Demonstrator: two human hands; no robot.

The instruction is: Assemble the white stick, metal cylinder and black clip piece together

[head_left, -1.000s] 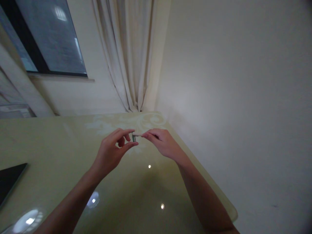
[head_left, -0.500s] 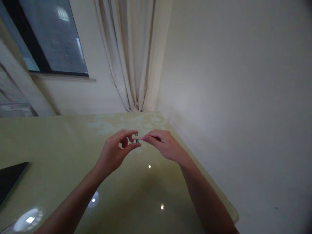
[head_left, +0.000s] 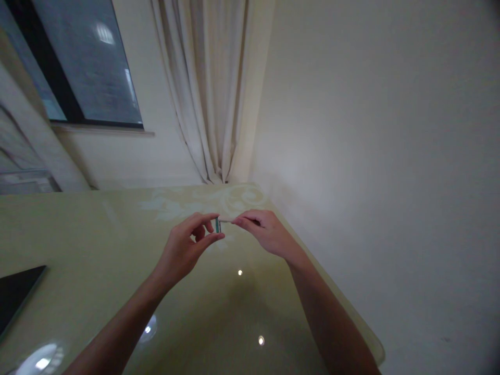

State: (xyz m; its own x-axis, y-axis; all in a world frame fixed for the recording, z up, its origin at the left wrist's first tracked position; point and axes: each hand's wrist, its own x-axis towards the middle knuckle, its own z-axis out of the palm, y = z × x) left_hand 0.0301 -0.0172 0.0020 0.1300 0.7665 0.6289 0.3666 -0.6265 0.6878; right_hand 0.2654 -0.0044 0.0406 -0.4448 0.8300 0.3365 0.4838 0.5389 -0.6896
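Note:
My left hand (head_left: 191, 240) pinches a small, narrow green piece with a pale edge (head_left: 217, 225) upright between thumb and index finger, its other fingers curled behind. What kind of thing it is stays too small to make out. From the right, my right hand (head_left: 262, 229) grips a thin pale stick (head_left: 225, 219) between thumb and fingers. The stick points left, and its tip meets or overlaps the green piece near the top; I cannot tell if they touch. Both hands are held over the table, close together.
Below lies a glossy yellow-green table (head_left: 187, 312) with light reflections. A dark flat object (head_left: 19, 291) lies at its left. The right edge runs along a plain wall (head_left: 371, 156). Behind are a curtain (head_left: 211, 94) and a window (head_left: 89, 62).
The pale stick has shifted up and right along the green piece, from across its middle to near its top. More of the green side shows. The view has tilted slightly up.

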